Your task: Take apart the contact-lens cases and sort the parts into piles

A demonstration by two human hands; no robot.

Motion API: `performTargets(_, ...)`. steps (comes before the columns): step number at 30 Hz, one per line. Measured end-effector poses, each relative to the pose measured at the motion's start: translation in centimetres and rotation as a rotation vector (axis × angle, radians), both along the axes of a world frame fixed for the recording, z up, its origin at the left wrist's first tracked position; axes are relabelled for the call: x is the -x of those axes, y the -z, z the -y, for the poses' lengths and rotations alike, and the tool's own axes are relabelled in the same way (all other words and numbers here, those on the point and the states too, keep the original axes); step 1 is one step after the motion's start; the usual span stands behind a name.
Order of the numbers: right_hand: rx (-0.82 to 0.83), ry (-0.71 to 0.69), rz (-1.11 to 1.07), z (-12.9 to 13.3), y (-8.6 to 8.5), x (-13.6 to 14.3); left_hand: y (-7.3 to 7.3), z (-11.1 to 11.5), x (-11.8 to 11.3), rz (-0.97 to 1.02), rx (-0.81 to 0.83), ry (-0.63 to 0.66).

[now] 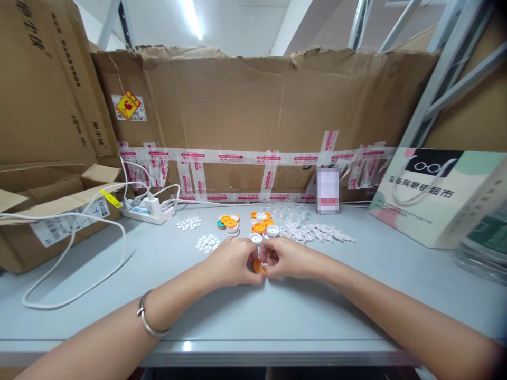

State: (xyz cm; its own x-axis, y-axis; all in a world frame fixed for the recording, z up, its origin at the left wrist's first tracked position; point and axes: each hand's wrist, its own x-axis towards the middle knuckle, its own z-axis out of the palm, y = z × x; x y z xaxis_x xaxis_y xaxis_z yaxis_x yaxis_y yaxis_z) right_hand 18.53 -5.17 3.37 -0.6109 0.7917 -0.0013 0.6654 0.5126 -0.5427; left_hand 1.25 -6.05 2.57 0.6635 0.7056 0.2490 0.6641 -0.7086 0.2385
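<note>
My left hand (237, 261) is closed around an orange round plastic cap (258, 266) just above the grey table. Against that cap, my right hand (283, 257) pinches a small white piece, mostly hidden by the fingers. Just beyond my hands lies a cluster of orange and white round caps (259, 228). A smaller stack of orange, white and green caps (229, 223) sits to its left. Small white discs form two piles, one nearer (207, 243) and one farther back (188, 222). Small clear-and-white plastic pieces (317, 232) are heaped right of the caps.
Clear plastic cups (285, 208) stand behind the heap, beside a phone (328, 191) propped against a large cardboard box (253, 105). On the left are a power strip (148, 211), a looping white cable (123, 248) and an opened carton (59, 211). A paper bag (428, 206) stands right.
</note>
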Motion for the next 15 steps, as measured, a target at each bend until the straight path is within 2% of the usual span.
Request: performTargets(15, 0.056, -0.052, -0.032, -0.31, 0.12, -0.19, 0.4, -0.22, 0.16, 0.03, -0.002, -0.001)
